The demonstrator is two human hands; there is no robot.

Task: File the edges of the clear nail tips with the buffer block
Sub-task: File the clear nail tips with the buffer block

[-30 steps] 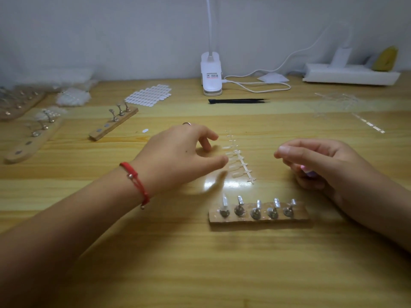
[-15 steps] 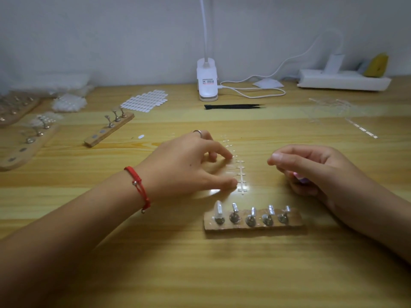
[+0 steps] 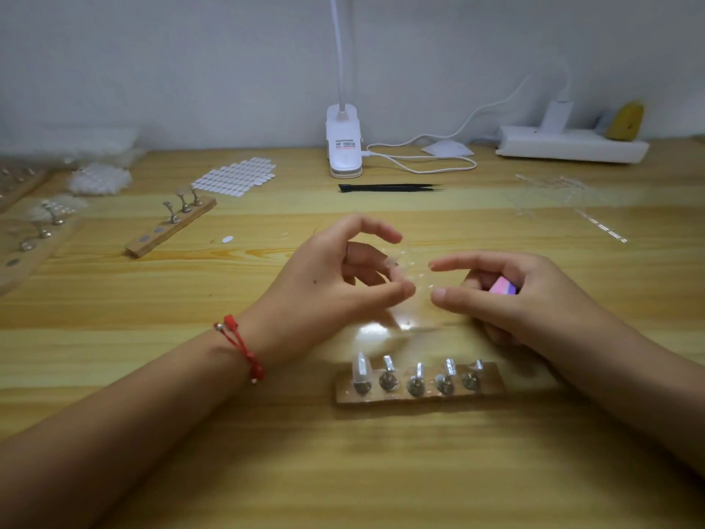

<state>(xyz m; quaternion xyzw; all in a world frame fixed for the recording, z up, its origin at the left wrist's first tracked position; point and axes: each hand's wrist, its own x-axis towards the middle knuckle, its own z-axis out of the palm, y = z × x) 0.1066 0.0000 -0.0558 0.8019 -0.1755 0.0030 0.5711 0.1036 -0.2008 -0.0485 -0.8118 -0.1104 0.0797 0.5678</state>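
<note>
Fingers [image 3: 383, 259] of the left hand [image 3: 320, 276] pinch the clear strip of tips [image 3: 410, 261] just above the wooden table [image 3: 381, 471], the right hand [image 3: 534, 295] beside it curled round 1 pink buffer [image 3: 502, 287], with 5 pegs on the near rack [image 3: 494, 381], 3 on the left rack [image 3: 152, 238], and 1 lamp [image 3: 343, 143] and 1 black tweezers [image 3: 389, 188] before a grey wall [image 3: 190, 70].

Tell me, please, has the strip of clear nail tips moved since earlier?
Yes. The strip of clear nail tips no longer lies flat beyond the wooden stand; the left hand holds it above the table.
</note>
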